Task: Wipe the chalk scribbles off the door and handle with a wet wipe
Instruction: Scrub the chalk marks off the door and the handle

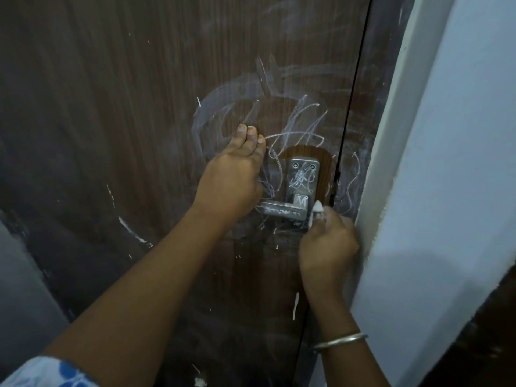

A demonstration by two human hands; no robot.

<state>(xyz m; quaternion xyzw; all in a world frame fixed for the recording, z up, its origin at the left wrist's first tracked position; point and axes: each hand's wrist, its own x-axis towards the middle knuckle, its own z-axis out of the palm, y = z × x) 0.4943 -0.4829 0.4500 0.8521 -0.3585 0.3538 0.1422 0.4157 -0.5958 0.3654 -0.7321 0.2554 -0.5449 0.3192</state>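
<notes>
Dark brown wood-grain door [139,135] fills most of the view, closed against a dark frame strip at right. White wall edge [446,163] runs down the right side.

Chalk scribbles [296,129] are white, densest above and left of the handle; a smeared hazy ring arcs further up and left. Stray chalk ticks are scattered lower on the door. A cleaner, glossier patch of wood sits just around the top of the handle plate.

Metal lever handle [282,212] points left from a rectangular silver backplate [303,177] near the door's right edge. Chalk lines cross the plate; chalk flecks are on the lever too.

Left hand [233,174] lies flat on the door, fingers together and extended upward, gripping nothing; its heel is just beside the lever's free end, possibly touching it.

Right hand [328,244] is clenched around a white wet wipe [317,209], bunched so only a small white tip sticks out above the fingers. That tip touches the handle at the lever's pivot end, below the backplate. Silver bangle [339,342] on the right wrist.

Left forearm runs in from lower left; a white sleeve with blue print [50,372] shows at the bottom left corner.
</notes>
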